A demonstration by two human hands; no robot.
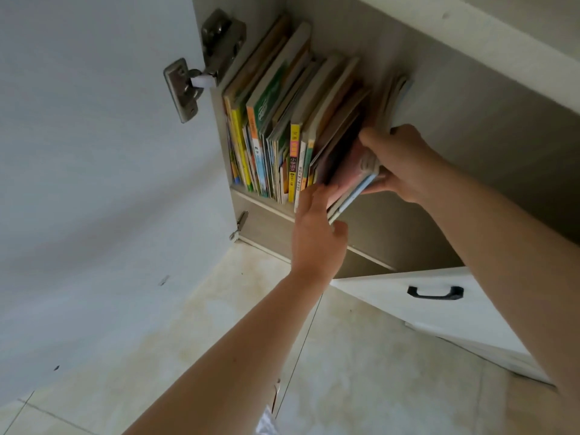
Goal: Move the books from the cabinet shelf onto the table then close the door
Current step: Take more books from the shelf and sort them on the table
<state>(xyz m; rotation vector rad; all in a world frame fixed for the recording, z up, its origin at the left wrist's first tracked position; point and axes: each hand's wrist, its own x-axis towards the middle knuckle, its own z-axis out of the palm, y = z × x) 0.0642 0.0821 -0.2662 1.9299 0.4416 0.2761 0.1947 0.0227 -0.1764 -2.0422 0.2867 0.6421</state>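
Note:
A row of several thin colourful books [276,127] stands upright at the left end of the cabinet shelf [263,205]. At the row's right end a small bundle of books [351,177] leans out over the shelf edge. My right hand [405,161] grips this bundle from the right, thumb on top of it. My left hand [317,233] reaches up from below, its fingers against the bundle's left face and lower edge. The white cabinet door [94,152] stands open on the left, with its metal hinge [201,70] showing.
The right part of the shelf holds nothing. Below the shelf a white drawer front [439,306] with a black handle [434,292] juts out on the right. Pale floor tiles [361,372] lie underneath. No table is in view.

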